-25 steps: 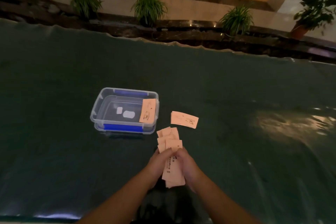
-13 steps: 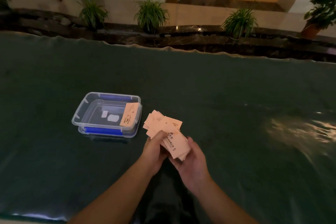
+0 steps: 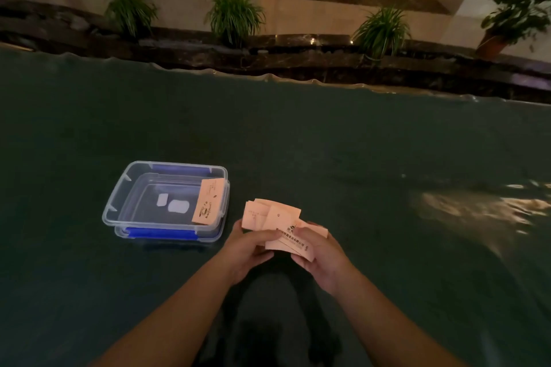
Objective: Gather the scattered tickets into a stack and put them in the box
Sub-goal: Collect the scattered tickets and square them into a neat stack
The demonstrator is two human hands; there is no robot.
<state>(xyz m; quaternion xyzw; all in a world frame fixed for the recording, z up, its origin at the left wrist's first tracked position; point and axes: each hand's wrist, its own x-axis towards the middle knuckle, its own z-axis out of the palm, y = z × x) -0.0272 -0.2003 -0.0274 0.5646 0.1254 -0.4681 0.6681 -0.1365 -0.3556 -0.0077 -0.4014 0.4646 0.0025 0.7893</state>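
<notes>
head view: both hands [image 3: 286, 247] around tickets [image 3: 272, 216]

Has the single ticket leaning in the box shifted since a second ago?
No. The ticket leans on the box's right wall as before; only the camera moved.

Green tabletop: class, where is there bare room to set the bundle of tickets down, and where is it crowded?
Bare: the green tabletop right of both hands and beyond the clear plastic box, up to the far edge. Also left of the box. Crowded: the narrow strip between the box, where one pink ticket leans, and the left hand and right hand holding the pink tickets.
</notes>
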